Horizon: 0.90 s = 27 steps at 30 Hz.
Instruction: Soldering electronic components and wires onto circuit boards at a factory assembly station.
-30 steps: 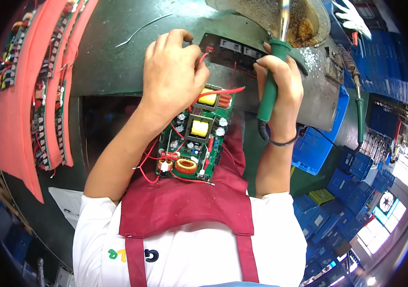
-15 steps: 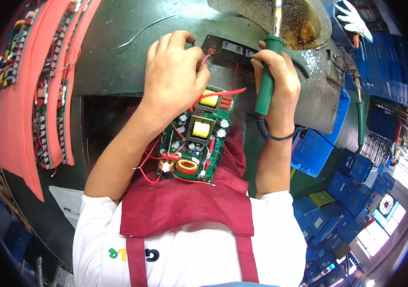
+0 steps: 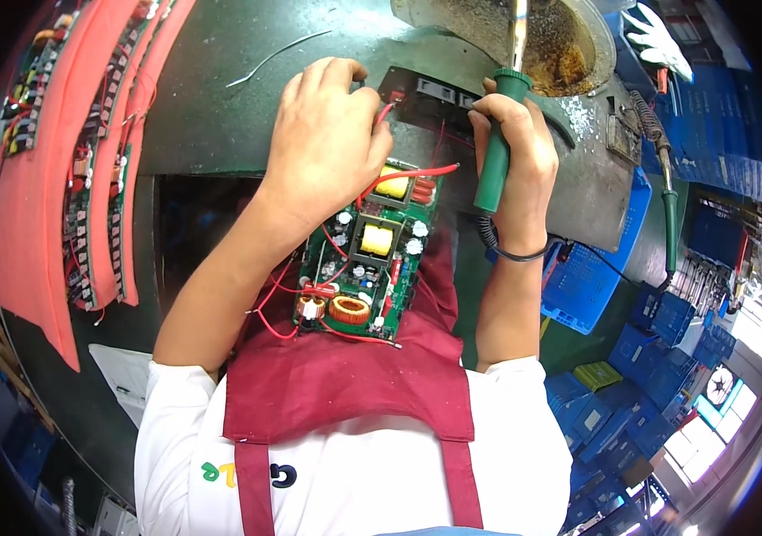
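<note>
The letters (image 3: 212, 472) on your white shirt (image 3: 345, 482) were stitched in green, yellow and dark blue, and the strap of your red apron (image 3: 345, 380) covered part of the word. Pale labels showed on the blue bins (image 3: 577, 451) to your right, too small to read.

Your right hand (image 3: 533, 165) was wrapped around the green handle of a soldering iron (image 3: 494, 177), its metal shaft running up out of view past a stained bowl (image 3: 602, 49). Its black cord (image 3: 524, 257) crossed your wrist. Your left hand (image 3: 323, 134) pinched a red wire (image 3: 385, 113) that ran to the black panel (image 3: 412, 108) on the worktop (image 3: 211, 134); your right hand blocked the panel's far end.

The circuit board (image 3: 370, 277) lay at the worktop's near edge, before your apron, its upper left partly hidden by your left hand. A thin grey wire (image 3: 278, 55) lay beyond that hand. Red foam strips (image 3: 37, 259) with more boards between them filled the left side. On the right were white crumbs (image 3: 580, 118), a white glove (image 3: 658, 40), a blue tray (image 3: 591, 290) and a second iron (image 3: 670, 223).
</note>
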Motion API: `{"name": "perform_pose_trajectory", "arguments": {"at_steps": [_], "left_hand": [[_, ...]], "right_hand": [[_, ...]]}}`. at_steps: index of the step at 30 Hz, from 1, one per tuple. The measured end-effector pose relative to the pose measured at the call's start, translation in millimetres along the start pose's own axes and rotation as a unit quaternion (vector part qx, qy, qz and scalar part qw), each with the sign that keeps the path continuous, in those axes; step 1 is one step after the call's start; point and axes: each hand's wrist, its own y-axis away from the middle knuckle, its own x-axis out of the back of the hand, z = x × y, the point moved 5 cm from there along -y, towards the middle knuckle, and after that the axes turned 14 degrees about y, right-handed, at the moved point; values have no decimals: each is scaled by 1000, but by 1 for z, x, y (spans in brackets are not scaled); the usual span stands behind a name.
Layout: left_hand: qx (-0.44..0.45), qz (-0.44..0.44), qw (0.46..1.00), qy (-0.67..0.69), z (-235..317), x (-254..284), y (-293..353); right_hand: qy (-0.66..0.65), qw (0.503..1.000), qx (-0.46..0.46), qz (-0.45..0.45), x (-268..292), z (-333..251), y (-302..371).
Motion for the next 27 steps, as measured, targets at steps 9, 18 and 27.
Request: {"name": "perform_pose_trajectory", "arguments": {"at_steps": [9, 18, 27], "left_hand": [[-130, -137, 978, 90, 51, 5, 21], [-25, 89, 994, 61, 11, 12, 20], [-41, 118, 992, 8, 11, 11, 17]], "right_hand": [[-4, 1000, 3, 1, 3, 0, 3], [-6, 1000, 1, -5, 2, -7, 4], [0, 1000, 0, -18, 4, -11, 3]]}}
